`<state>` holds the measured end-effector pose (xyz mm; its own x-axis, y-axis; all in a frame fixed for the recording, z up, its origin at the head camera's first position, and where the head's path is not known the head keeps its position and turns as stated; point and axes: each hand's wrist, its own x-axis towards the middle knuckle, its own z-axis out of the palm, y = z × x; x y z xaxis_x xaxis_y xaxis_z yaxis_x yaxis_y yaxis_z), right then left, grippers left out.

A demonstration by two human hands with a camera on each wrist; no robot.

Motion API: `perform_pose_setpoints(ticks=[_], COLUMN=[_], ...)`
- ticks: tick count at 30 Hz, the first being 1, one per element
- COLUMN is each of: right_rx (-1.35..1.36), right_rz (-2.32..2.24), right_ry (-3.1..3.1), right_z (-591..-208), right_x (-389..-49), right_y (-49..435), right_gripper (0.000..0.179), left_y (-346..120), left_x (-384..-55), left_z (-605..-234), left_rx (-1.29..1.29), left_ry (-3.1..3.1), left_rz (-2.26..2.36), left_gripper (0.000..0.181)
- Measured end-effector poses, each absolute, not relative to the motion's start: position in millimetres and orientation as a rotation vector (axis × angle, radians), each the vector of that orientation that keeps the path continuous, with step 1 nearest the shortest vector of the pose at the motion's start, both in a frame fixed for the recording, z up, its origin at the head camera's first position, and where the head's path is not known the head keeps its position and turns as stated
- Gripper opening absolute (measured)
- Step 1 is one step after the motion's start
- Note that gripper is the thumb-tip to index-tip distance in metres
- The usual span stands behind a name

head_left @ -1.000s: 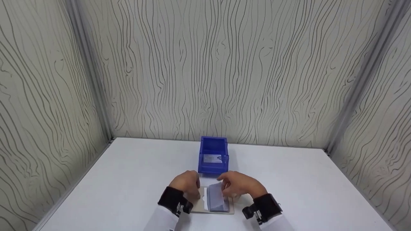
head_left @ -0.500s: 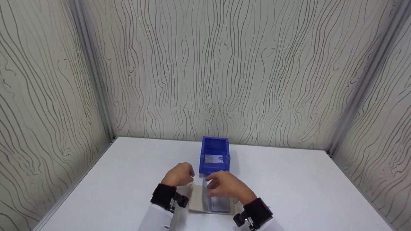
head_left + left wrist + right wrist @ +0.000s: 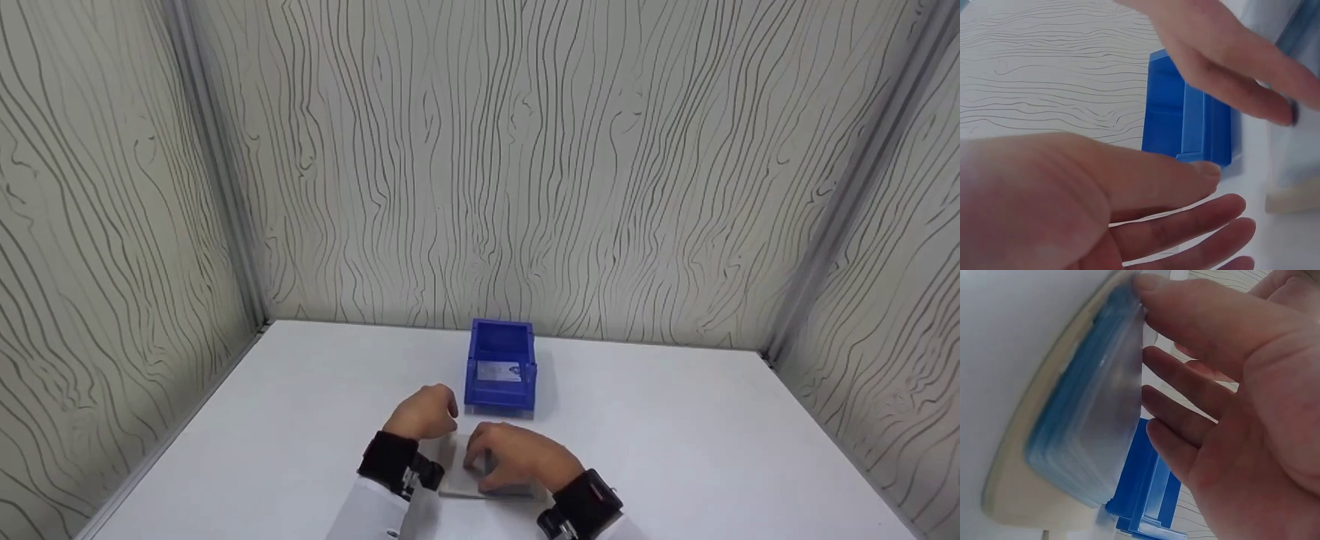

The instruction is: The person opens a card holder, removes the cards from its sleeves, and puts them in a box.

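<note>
A beige booklet [image 3: 459, 486] with clear plastic sleeves lies flat at the table's near middle. The right wrist view shows its stacked sleeves [image 3: 1081, 416], bluish along one side, over the beige cover [image 3: 1013, 489]. My right hand [image 3: 525, 457] is over the booklet, thumb and fingers spread apart, fingertips touching the sleeves' edge. At the booklet's left side is my left hand [image 3: 424, 412]. Seen in the left wrist view, this left hand [image 3: 1129, 191] has loose, extended fingers and holds nothing. My right hand hides much of the sleeves from the head view.
A blue plastic bin [image 3: 500, 396] with a pale label stands just beyond the booklet. The white table [image 3: 675, 435] meets wood-grain patterned panels [image 3: 480, 165] at the back and sides. Both wrists wear black camera straps [image 3: 388, 459].
My right hand has moved left across the booklet and come down, turning a clear sleeve over to the left. My left hand has drawn back a little from the booklet.
</note>
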<state>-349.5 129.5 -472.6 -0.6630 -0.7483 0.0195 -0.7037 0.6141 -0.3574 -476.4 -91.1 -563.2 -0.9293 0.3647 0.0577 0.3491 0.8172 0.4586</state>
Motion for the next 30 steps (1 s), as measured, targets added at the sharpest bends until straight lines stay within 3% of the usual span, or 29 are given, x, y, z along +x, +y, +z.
perform_pose_setpoints(ticks=[11,18,21,30], right_rx=[-1.116,-0.776,-0.658,-0.509], right_rz=[-0.498,-0.496,-0.512,-0.422], right_ry=[2.716,2.838,2.83,2.851], right_z=[-465,-441,-436,-440], right_x=[-349,-350,-351,-349], right_y=[139,172,180,175], right_gripper=[0.048,0.058,0.057,0.064], left_y=[-80,-54,-47,-39], left_x=[-468,-387,-366,-360], left_z=[-563,-477,-456,-463], left_rx=[0.582,0.505,0.496,0.392], left_ry=[2.919,2.786,2.716,2.642], left_rz=[0.802,0.898,0.982,1.056], left_gripper=[0.01,0.015,0.01,0.007])
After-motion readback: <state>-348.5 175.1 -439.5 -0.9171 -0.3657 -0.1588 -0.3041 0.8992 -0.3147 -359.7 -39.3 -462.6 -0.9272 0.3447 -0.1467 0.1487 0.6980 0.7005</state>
